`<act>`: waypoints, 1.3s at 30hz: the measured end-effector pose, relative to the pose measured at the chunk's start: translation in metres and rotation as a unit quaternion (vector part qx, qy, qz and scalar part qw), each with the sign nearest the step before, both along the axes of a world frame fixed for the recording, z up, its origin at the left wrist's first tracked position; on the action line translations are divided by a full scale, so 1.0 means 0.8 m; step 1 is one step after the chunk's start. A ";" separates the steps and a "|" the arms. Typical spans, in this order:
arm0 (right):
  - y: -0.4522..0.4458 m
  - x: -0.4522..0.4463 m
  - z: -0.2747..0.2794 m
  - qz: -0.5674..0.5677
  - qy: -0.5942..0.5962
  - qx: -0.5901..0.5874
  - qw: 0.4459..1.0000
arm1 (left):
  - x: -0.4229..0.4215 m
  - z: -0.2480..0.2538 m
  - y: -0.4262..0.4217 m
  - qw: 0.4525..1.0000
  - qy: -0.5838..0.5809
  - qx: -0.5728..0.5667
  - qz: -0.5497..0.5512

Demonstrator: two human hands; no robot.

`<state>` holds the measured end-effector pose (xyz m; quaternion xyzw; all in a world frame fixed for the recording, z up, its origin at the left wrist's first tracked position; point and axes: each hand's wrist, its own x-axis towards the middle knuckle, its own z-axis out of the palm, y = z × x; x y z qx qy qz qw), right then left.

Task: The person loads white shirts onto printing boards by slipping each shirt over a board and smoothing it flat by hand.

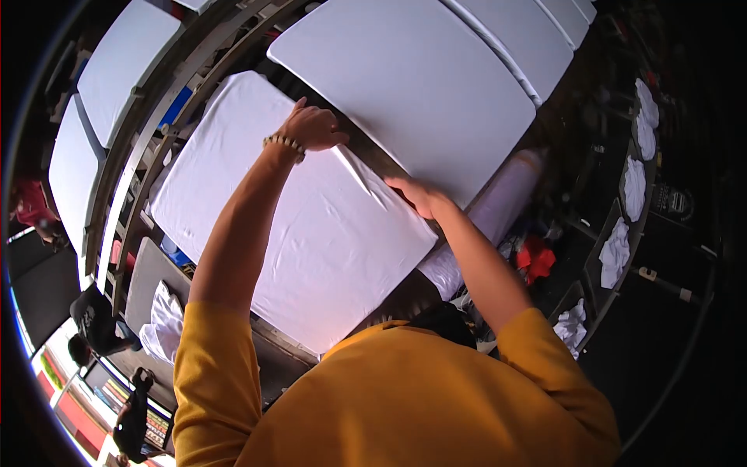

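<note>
While our left hand [313, 127] pinches the white rectangular cloth [299, 226], our right hand [418, 197], grip unclear, should draw it taut.

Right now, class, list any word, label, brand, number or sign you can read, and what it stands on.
No text can be read.
Pale mark at far right, on something dark: too blurred.
Coloured rows at lower left: too small to tell whether they are writing.
White cloth in front: no writing shows.
</note>
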<state>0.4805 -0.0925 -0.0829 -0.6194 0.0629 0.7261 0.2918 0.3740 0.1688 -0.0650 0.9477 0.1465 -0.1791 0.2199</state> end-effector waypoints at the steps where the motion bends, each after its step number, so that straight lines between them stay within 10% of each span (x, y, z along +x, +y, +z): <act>1: 0.004 0.005 -0.011 -0.003 0.007 0.031 0.999 | 0.018 0.005 0.003 0.998 0.063 -0.013 -0.006; 7: -0.001 -0.015 -0.054 0.026 -0.229 0.162 0.960 | 0.048 -0.019 0.027 0.971 0.112 -0.195 -0.084; 9: -0.001 -0.021 -0.029 0.187 -0.459 0.165 0.853 | 0.047 -0.023 0.022 0.969 0.092 -0.221 -0.060; 13: -0.008 -0.051 -0.023 0.096 -0.723 0.221 0.647 | 0.036 -0.021 0.002 0.987 0.038 -0.156 -0.026; 18: -0.011 -0.048 -0.020 0.061 -0.733 0.238 0.634 | 0.012 -0.020 -0.018 0.970 -0.105 -0.213 0.049; 22: -0.008 -0.043 -0.012 0.086 -0.711 0.241 0.654 | -0.034 0.008 -0.041 0.877 -0.449 0.026 0.169; 26: -0.020 -0.048 -0.010 0.076 -0.713 0.255 0.648 | -0.113 -0.035 -0.086 0.912 -0.215 0.249 0.244; 29: -0.031 -0.050 0.017 0.044 -0.721 0.299 0.623 | -0.137 -0.034 -0.247 0.984 -0.142 0.080 -0.075; 31: -0.057 -0.054 0.027 0.070 -0.713 0.315 0.623 | -0.150 -0.002 -0.319 0.966 -0.201 -0.148 -0.063; 35: -0.111 -0.082 0.025 0.133 -0.717 0.356 0.585 | -0.116 -0.076 -0.130 0.949 -0.290 0.117 -0.034; 39: -0.137 -0.140 0.021 0.347 -0.589 0.382 0.622 | -0.087 -0.064 0.085 0.887 -0.288 0.288 0.217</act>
